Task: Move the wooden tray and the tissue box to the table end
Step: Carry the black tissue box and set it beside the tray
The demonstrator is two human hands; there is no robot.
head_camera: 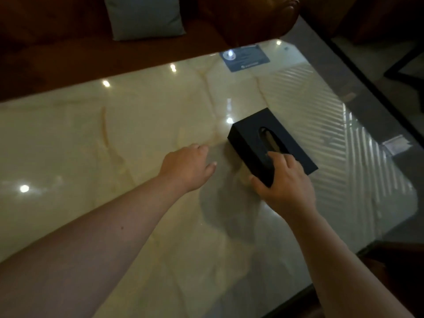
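**Tissue box held at one end, tray nowhere in view**

Here the glossy marble-patterned table (114, 134) fills most of the view, its far edge running along a dark sofa with a pale cushion (144, 17), its right end rounded off beside a glass strip. A blue card (245, 57) lies flat near the far right corner. The black tissue box (270, 143) sits toward the right end of the table, angled to the edges, its slot facing up. The wooden tray is not visible.

The right hand (286, 180) has its grip closed on the near short end of the box, thumb against the side, fingers on the top. The left hand (190, 166) is loosely spread and holds nothing, palm down just beside the box over bare table.

Held by one end only, the box could pivot or tip if lifted. If slid instead, the polished surface offers little friction, so it may skid or overshoot the rounded right edge.
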